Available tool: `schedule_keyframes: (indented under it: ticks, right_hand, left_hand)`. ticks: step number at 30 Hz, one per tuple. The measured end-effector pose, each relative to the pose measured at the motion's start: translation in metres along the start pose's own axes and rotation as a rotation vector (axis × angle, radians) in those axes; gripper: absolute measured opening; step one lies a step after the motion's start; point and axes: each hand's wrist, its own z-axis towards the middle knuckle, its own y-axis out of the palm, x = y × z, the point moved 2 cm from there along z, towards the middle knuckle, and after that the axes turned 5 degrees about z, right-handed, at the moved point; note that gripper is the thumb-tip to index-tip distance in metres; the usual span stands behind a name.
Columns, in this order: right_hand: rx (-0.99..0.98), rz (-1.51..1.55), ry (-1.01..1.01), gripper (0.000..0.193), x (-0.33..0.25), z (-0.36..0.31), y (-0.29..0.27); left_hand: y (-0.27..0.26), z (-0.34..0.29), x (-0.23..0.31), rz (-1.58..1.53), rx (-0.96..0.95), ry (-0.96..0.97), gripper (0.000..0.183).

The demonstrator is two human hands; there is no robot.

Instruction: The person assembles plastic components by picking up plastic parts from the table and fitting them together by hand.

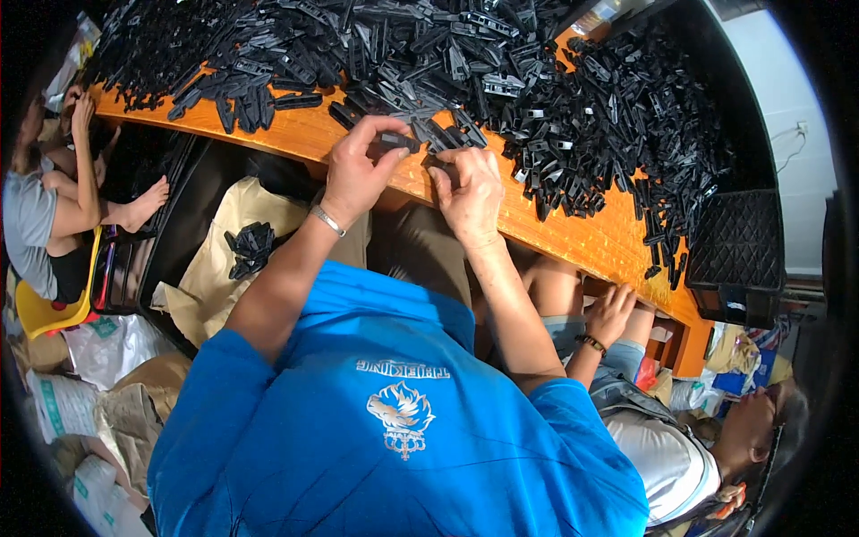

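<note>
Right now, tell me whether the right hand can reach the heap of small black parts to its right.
Probably yes: the right hand is close, and only bare orange tabletop seems to separate it from that heap.

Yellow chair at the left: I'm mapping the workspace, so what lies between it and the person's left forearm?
In the head view, brown paper holding a small heap of black pieces, and a dark rim nearer the chair.
</note>
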Motion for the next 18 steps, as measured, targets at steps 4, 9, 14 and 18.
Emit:
schedule_keyframes:
  ticks: [4, 9, 14, 18]
  right_hand:
    - [-0.131, -0.077, 0.051, 0.028, 0.002, -0.007, -0.004]
    - [-0.254, -0.157, 0.144, 0.029, -0.006, 0.004, -0.008]
    - [-0.213, 0.095, 0.045, 0.031, -0.018, 0.010, 0.000]
    - [-0.273, 0.077, 0.099, 0.031, -0.009, 0.010, 0.005]
  left_hand:
    - [-0.013, -0.014, -0.003, 0.330, -0.091, 0.041, 0.025]
    - [-0.025, -0.014, 0.010, 0.634, -0.176, 0.203, 0.030]
    - [-0.035, -0.015, 0.013, 0.656, -0.160, 0.177, 0.029]
    - [-0.036, -0.014, 0.010, 0.671, -0.183, 0.175, 0.027]
